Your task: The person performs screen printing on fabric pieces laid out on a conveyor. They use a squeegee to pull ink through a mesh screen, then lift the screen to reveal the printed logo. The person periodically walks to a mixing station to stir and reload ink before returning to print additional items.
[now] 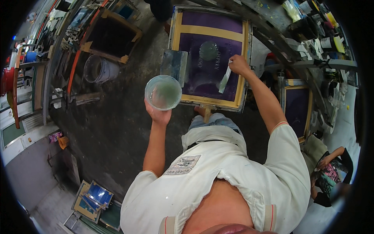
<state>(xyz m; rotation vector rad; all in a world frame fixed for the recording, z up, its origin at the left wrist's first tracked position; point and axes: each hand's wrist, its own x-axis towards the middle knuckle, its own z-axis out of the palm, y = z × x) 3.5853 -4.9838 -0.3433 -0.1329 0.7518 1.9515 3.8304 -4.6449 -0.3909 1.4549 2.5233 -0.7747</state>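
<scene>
Includes, at upper left, a dark rectangular panel (111, 36) with tan-taped edges, near a translucent grey plastic bucket (110, 70). Has, farther down that side, a small orange container (63, 142) and shiny blue rectangular panel (99, 194). Shows, at right, a dark purple, yellow-bordered panel (297, 107) and dark-sleeved person (335, 171) in a patterned top.

Workshop with taped printing screens (210, 78)
</scene>
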